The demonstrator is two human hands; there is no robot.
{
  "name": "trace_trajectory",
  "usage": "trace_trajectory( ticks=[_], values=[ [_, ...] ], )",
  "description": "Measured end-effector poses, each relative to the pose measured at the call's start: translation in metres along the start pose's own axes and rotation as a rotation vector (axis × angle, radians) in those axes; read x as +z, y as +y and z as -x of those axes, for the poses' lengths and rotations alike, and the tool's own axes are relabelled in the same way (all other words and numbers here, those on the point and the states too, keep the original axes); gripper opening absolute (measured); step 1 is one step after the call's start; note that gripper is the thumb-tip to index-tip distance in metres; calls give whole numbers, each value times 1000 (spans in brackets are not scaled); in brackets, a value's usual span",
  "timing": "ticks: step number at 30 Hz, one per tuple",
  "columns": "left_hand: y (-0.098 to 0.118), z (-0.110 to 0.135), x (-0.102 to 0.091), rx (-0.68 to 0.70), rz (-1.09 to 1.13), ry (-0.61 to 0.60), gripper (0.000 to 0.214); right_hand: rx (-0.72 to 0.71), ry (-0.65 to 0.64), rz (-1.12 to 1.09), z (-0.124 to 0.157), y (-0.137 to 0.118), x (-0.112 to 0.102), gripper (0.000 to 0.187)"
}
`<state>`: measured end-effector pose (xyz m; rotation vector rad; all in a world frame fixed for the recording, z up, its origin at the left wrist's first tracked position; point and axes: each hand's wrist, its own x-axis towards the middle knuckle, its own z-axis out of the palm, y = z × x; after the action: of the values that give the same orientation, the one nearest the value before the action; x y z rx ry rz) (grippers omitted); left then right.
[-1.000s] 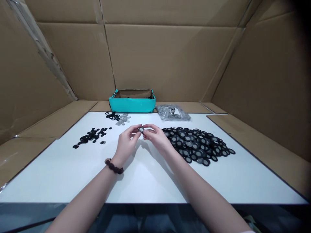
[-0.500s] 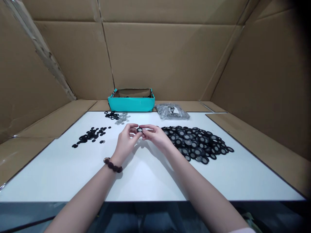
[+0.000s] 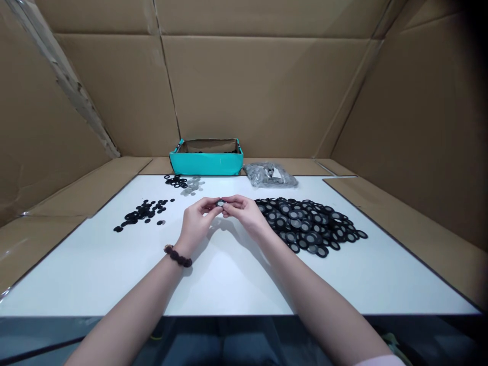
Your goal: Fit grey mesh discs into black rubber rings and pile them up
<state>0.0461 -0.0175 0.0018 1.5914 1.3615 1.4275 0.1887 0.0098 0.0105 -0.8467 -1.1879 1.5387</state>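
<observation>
My left hand (image 3: 198, 221) and my right hand (image 3: 244, 212) meet above the middle of the white table (image 3: 236, 274). Both pinch one small black ring with a grey mesh centre (image 3: 220, 203) between thumbs and fingertips. A beaded bracelet (image 3: 177, 256) sits on my left wrist. Just right of my right hand lies a large heap of black rings with mesh centres (image 3: 308, 223). To the left lies a scatter of plain black rings (image 3: 143, 212).
At the table's far edge stands a teal box (image 3: 207, 157), with a clear bag of grey parts (image 3: 270, 175) beside it. A few black rings (image 3: 176, 180) and grey mesh discs (image 3: 192, 186) lie in front of the box. Cardboard walls enclose the table.
Both hands stay together on the ring, and only the fingers shift a little around it. The view has tilted slightly.
</observation>
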Motion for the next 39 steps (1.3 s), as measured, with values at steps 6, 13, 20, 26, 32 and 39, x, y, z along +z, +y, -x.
trace_trajectory(
  ticks=[6, 13, 20, 26, 32, 39],
  values=[
    [2, 0, 3, 13, 16, 0, 27, 0, -8, 1, -1, -2, 0, 29],
    [6, 1, 3, 3, -5, 21, 24, -8, 37, 12, 0, -2, 5, 25],
    [6, -3, 5, -152, 171, 34, 21, -26, 134, 171, -2, 2, 10, 3],
    [10, -3, 6, -247, 227, -28, 22, -35, 81, 331, -3, 10, 11, 6],
    [7, -3, 4, -84, 42, -19, 19, -198, 13, 534, -1, 11, 7, 5],
    [4, 0, 5, -36, 10, 55, 13, -247, -30, 594, 3, 11, 12, 6]
  ],
)
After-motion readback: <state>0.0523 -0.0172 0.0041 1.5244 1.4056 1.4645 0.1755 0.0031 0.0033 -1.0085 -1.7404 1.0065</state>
